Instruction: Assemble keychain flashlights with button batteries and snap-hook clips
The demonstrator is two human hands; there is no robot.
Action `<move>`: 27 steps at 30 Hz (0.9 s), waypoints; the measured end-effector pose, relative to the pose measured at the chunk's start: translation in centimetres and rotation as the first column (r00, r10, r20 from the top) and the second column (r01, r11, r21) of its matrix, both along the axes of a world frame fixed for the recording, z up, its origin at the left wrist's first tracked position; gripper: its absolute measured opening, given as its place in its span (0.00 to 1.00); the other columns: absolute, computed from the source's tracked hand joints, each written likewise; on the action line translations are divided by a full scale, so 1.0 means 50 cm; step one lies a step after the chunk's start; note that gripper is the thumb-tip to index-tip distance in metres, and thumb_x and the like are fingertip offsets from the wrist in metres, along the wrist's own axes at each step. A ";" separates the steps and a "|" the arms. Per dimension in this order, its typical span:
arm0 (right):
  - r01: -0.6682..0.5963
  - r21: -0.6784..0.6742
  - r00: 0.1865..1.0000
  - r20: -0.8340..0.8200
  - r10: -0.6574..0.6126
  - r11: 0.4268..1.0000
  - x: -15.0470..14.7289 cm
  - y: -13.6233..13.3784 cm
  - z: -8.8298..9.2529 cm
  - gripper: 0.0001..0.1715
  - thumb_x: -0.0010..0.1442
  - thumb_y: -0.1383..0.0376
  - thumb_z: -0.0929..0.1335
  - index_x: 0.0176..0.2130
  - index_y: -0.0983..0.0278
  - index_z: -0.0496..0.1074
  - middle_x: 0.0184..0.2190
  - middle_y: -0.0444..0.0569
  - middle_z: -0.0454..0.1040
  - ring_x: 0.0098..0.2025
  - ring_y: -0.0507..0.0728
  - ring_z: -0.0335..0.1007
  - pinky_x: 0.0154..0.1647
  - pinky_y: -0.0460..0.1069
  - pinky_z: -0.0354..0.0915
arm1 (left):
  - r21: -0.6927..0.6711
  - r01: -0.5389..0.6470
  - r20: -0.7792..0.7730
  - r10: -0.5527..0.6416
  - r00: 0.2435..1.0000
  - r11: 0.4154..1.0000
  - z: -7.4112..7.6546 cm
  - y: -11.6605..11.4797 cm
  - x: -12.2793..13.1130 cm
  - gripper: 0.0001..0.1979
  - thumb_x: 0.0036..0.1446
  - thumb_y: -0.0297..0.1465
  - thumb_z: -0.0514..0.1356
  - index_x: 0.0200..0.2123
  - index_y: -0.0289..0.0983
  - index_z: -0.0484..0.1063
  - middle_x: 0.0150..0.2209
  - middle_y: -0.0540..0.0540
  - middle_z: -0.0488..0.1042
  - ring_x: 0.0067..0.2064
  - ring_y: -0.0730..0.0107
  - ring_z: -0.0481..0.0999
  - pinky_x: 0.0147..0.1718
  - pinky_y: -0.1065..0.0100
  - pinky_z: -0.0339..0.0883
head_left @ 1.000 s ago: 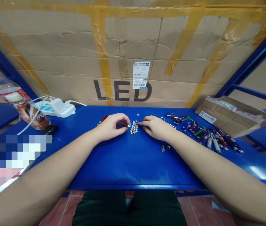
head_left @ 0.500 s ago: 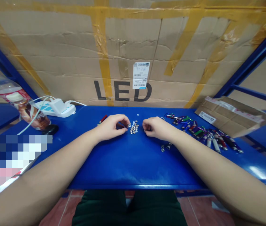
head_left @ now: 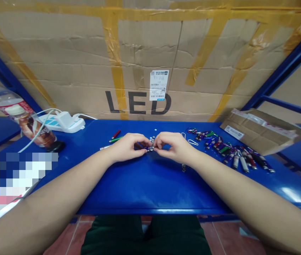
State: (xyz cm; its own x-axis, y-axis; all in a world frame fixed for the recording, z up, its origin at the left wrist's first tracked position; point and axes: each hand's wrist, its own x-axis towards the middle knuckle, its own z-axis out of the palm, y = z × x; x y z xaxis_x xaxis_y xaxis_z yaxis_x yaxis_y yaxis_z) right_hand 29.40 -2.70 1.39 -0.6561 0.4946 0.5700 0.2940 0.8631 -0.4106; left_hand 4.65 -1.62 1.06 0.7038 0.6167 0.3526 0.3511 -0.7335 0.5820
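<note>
My left hand (head_left: 127, 147) is closed around a small dark keychain flashlight (head_left: 141, 146), its open end pointing right. My right hand (head_left: 173, 145) pinches a small silver button cell at that end, fingertips touching the flashlight. Both hands hover just over a cluster of several silver button cells (head_left: 152, 141) on the blue table (head_left: 145, 184). A red tube (head_left: 116, 134) and a green one (head_left: 115, 139) lie left of my left hand.
A pile of several coloured keychain flashlights (head_left: 227, 150) lies at the right, with a flat cardboard piece (head_left: 262, 129) behind it. A white power strip (head_left: 65, 122) and a drink bottle (head_left: 25, 118) stand at the left. A big "LED" carton (head_left: 139, 63) fills the back.
My right hand picked up a cell from the cluster and moved left to meet the left hand, which now holds the flashlight out toward it.
</note>
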 end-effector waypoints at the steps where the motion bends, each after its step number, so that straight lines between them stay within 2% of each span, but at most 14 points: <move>1: -0.004 0.014 1.000 0.000 0.004 1.000 0.000 0.002 -0.002 0.11 0.63 0.69 0.69 0.29 0.61 0.66 0.32 0.47 0.78 0.36 0.54 0.74 0.40 0.49 0.68 | 0.006 0.008 -0.003 -0.008 1.000 1.000 0.001 -0.001 0.000 0.11 0.59 0.27 0.64 0.45 0.38 0.80 0.43 0.44 0.83 0.44 0.64 0.82 0.43 0.66 0.76; 10: -0.090 0.113 0.992 0.097 0.079 0.990 0.004 -0.001 -0.002 0.10 0.68 0.69 0.67 0.32 0.61 0.68 0.34 0.49 0.77 0.37 0.54 0.73 0.41 0.48 0.69 | -0.010 0.031 0.001 -0.031 1.000 0.999 0.002 -0.001 0.000 0.10 0.60 0.26 0.63 0.45 0.38 0.80 0.43 0.44 0.82 0.45 0.65 0.81 0.45 0.66 0.75; 14: -0.081 0.127 0.994 0.078 0.071 0.989 0.007 -0.001 0.000 0.09 0.67 0.70 0.67 0.33 0.61 0.68 0.36 0.50 0.77 0.39 0.55 0.74 0.42 0.48 0.69 | -0.061 0.017 0.029 -0.015 0.999 0.998 -0.001 0.003 -0.003 0.09 0.59 0.26 0.63 0.44 0.37 0.79 0.43 0.44 0.82 0.45 0.65 0.82 0.46 0.65 0.76; 16: -0.005 0.130 0.996 0.089 -0.007 0.992 0.012 0.003 0.001 0.07 0.66 0.69 0.68 0.34 0.61 0.69 0.36 0.49 0.77 0.39 0.55 0.74 0.42 0.49 0.69 | -0.094 0.008 0.053 -0.003 0.999 0.996 -0.003 0.004 -0.005 0.08 0.59 0.26 0.63 0.43 0.37 0.78 0.43 0.45 0.82 0.45 0.65 0.82 0.46 0.65 0.76; 19: 0.193 0.107 0.956 0.203 -0.212 0.975 0.026 0.015 0.003 0.01 0.64 0.68 0.69 0.39 0.63 0.72 0.38 0.51 0.77 0.40 0.57 0.74 0.43 0.50 0.69 | -0.094 -0.004 0.068 0.010 0.998 0.996 -0.003 0.005 -0.008 0.08 0.58 0.26 0.63 0.42 0.37 0.77 0.43 0.45 0.81 0.45 0.66 0.81 0.47 0.65 0.76; 21: 0.288 0.085 0.906 0.299 -0.300 0.954 0.036 0.024 0.003 0.05 0.64 0.68 0.69 0.42 0.64 0.75 0.40 0.53 0.78 0.41 0.58 0.75 0.45 0.52 0.69 | -0.089 -0.023 0.060 0.028 0.998 0.996 -0.003 0.006 -0.010 0.08 0.58 0.25 0.62 0.41 0.37 0.76 0.43 0.46 0.80 0.44 0.66 0.81 0.46 0.65 0.76; 23: 0.275 0.048 0.880 0.389 -0.272 0.960 0.043 0.029 0.004 0.08 0.65 0.69 0.68 0.43 0.64 0.78 0.41 0.53 0.79 0.42 0.59 0.76 0.47 0.53 0.70 | -0.091 -0.040 0.057 0.045 0.997 0.995 -0.002 0.007 -0.012 0.07 0.57 0.25 0.62 0.41 0.37 0.75 0.43 0.46 0.79 0.44 0.66 0.80 0.45 0.64 0.76; 27: 0.122 -0.022 0.864 0.495 -0.095 0.992 0.040 0.024 0.004 0.14 0.66 0.70 0.68 0.48 0.63 0.80 0.44 0.52 0.79 0.45 0.58 0.77 0.50 0.53 0.70 | -0.081 -0.067 0.045 0.071 0.996 0.994 0.001 0.011 -0.019 0.07 0.57 0.26 0.62 0.40 0.37 0.74 0.42 0.47 0.79 0.43 0.67 0.80 0.45 0.64 0.76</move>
State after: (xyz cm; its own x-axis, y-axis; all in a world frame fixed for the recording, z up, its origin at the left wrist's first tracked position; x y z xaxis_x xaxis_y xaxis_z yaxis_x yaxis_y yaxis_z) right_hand 31.42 -1.49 1.60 -0.7853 0.5981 0.1596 0.5597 0.7962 -0.2298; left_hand 3.70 -1.07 1.10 0.6420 0.6907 0.3327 0.3701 -0.6592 0.6546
